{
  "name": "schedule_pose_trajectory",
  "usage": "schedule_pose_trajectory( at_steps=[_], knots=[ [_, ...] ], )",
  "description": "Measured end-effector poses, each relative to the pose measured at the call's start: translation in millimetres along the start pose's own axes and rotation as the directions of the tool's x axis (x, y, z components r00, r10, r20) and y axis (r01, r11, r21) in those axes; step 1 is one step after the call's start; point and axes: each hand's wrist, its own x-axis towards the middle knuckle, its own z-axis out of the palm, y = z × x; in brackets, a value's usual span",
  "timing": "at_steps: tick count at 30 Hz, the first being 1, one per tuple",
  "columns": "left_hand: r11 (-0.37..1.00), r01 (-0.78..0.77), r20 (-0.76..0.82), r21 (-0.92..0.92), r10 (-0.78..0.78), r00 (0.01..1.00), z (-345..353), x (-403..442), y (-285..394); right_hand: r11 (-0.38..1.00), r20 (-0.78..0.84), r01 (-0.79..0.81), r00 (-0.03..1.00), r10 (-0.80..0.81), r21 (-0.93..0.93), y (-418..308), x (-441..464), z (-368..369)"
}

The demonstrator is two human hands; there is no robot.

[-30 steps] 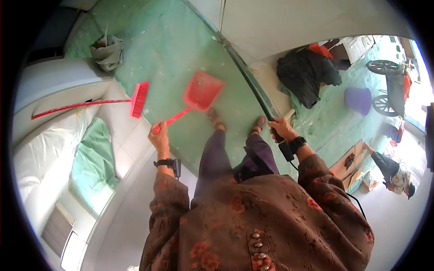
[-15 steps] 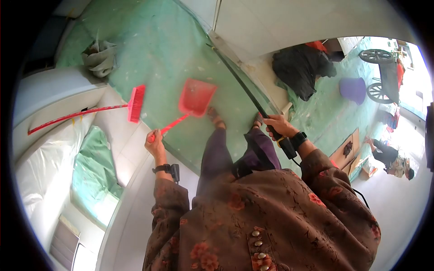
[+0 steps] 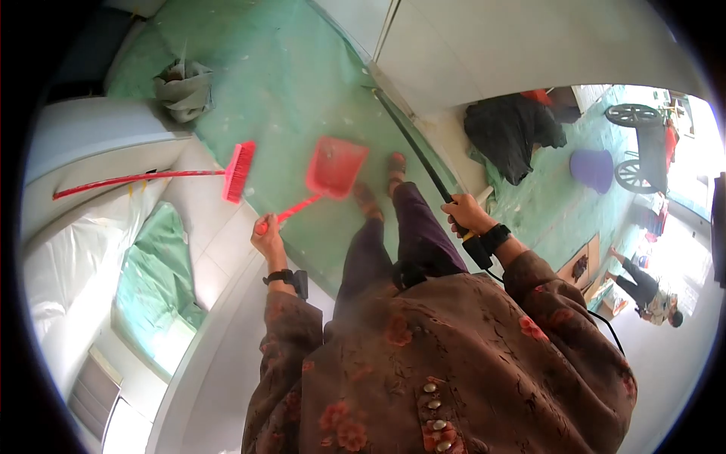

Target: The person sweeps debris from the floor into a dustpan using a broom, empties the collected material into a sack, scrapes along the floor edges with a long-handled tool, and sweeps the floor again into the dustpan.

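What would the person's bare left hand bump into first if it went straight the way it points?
Besides the red plastic dustpan it holds, the left hand would probably meet the long-handled pinkish-red bristle broom, though depth is unclear.

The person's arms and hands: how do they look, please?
The left hand and right hand wear no gloves. The left sleeve and right sleeve are brown, printed with reddish flowers. On the left is a black wrist strap with a boxy black device; on the right, a black band. A thin black cable shows beside the right sleeve.
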Motion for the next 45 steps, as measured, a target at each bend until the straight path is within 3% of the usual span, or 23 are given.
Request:
schedule_pose_trajectory(
  at_steps=[6, 14, 18, 21, 23, 28, 30, 32, 36, 38, 41, 45],
  knots=[
    [0.998, -0.043, -0.027, -0.043, 0.042, 0.999, 0.1, -9.7, 35.3, 1.000, -0.065, -0.018, 0.998, 0.018, 0.006, -6.8, -20.0, -20.0],
    [0.997, -0.078, -0.049, -0.027, 0.077, 0.996, 30.7, 26.3, 68.2, 0.986, 0.011, -0.031, 1.000, 0.029, 0.165, -39.0, 17.1, -55.5],
    [0.988, -0.151, -0.020, 0.021, 0.151, 0.988, 47.3, 50.0, 77.3, 0.995, 0.033, -0.043, 0.999, 0.040, 0.092, -56.3, 15.4, -62.6],
    [0.995, -0.103, -0.042, -0.012, 0.103, 0.994, 64.6, 51.6, 102.8, 0.998, 0.032, 0.052, 0.998, -0.053, 0.025, -60.7, 6.0, -69.8],
    [0.996, -0.089, -0.041, 0.002, 0.089, 0.995, 73.9, 55.0, 117.9, 0.999, 0.028, 0.031, 0.999, -0.032, 0.037, -72.5, 7.5, -72.3],
    [0.993, -0.120, -0.020, -0.007, 0.120, 0.993, 89.0, 75.8, 119.8, 0.988, 0.052, 0.062, 0.996, -0.070, 0.140, -111.8, 66.1, -61.6],
    [0.987, -0.107, 0.009, 0.116, 0.107, 0.994, 91.1, 89.9, 116.3, 0.986, 0.034, 0.051, 0.998, -0.057, 0.160, -125.3, 85.8, -54.6],
    [0.983, -0.135, 0.034, 0.122, 0.132, 0.991, 92.6, 102.6, 110.8, 0.984, 0.042, 0.045, 0.998, -0.053, 0.171, -115.3, 99.5, -45.2],
    [0.986, -0.130, 0.060, 0.108, 0.124, 0.990, 96.8, 122.6, 115.9, 0.968, 0.032, -0.040, 0.999, 0.034, 0.247, -123.3, 75.6, -35.7],
    [0.982, -0.147, 0.046, 0.121, 0.143, 0.989, 92.0, 129.6, 119.4, 0.975, 0.016, -0.026, 1.000, 0.024, 0.220, -126.1, 68.9, -30.8],
    [0.944, -0.308, 0.058, 0.122, 0.303, 0.951, 84.2, 145.9, 111.9, 0.982, -0.025, 0.011, 1.000, -0.007, 0.190, -136.4, 67.2, -23.6],
    [0.969, -0.206, 0.071, 0.139, 0.197, 0.978, 70.5, 167.1, 112.4, 0.994, -0.062, 0.016, 0.998, -0.010, 0.107, -155.8, 61.9, -4.7]
  ],
)
